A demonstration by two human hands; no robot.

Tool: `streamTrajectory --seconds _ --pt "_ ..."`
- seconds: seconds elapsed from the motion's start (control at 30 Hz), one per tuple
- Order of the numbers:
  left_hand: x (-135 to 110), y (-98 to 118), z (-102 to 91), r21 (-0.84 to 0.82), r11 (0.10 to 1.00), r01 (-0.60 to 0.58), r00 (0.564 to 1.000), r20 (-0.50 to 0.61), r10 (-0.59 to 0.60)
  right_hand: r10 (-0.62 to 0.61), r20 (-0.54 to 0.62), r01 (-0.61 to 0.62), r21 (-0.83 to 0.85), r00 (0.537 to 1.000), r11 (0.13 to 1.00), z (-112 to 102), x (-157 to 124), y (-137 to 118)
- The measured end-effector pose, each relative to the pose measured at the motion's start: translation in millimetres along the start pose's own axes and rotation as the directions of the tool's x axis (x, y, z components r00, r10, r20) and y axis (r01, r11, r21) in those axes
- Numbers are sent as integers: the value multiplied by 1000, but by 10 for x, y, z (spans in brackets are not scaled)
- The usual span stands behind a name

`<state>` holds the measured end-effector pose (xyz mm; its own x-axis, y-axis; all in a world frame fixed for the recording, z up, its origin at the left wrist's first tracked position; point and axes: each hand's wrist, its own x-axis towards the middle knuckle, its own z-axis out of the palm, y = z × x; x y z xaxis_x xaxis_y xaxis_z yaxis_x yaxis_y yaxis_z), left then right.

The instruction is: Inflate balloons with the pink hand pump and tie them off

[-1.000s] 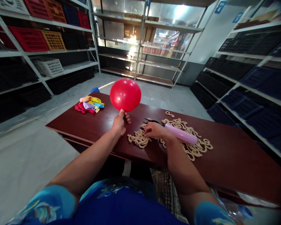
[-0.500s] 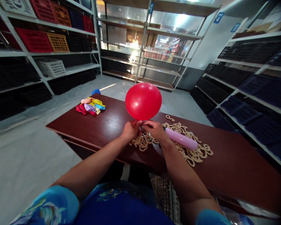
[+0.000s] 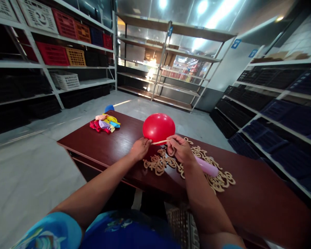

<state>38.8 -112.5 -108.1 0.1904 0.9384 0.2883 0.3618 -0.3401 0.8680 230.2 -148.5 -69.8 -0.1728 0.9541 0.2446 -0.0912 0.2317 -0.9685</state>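
Note:
A blown-up red balloon (image 3: 159,127) is just beyond my fingers, above the table. My left hand (image 3: 140,148) is closed at its lower left, with the fingertips pressed together; the balloon's neck is hidden there. From those fingertips a beige rubber band (image 3: 160,142) stretches across the front of the balloon to my right hand (image 3: 180,148), which pinches its other end. Loose beige rubber bands (image 3: 157,165) lie below and between the hands. Beside my right wrist rests a pale purple cylinder (image 3: 208,168) that looks like a hand pump, partly covered by the wrist.
Flat balloons (image 3: 105,122) of several colours are heaped on the left of the dark brown table (image 3: 79,138). Behind it on the floor is a blue round thing (image 3: 109,108). Shelves with crates (image 3: 53,54) line the left, and shelves with dark bins (image 3: 282,103) the right.
My right hand has moved right, away from the left, and a rubber band is now stretched between them. The balloon appears lower in view; the camera has tilted up.

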Motion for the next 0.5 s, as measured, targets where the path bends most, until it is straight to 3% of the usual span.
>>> streamTrajectory --seconds 0.13,0.23,0.33,0.4,0.47,0.5 --pt "-37 -35 -29 -9 999 31 1000 2 -31 -70 29 74 -170 997 983 304 211 -224" --pt "-67 14 -4 -211 959 190 978 128 -165 -62 80 79 -231 995 970 656 468 -301" --pt "-85 74 -11 -420 839 345 935 236 -266 -50 226 108 -250 973 962 931 610 -347" --pt "-89 87 -61 -679 600 423 906 309 -289 -97 267 155 -204 959 967 1005 573 -377" --pt "-93 88 -137 -872 154 464 871 418 -257 -169 187 199 -153 968 968 987 460 -371" --pt "-98 92 -178 -889 -51 456 860 455 -230 -188 108 202 -147 976 968 952 395 -341"
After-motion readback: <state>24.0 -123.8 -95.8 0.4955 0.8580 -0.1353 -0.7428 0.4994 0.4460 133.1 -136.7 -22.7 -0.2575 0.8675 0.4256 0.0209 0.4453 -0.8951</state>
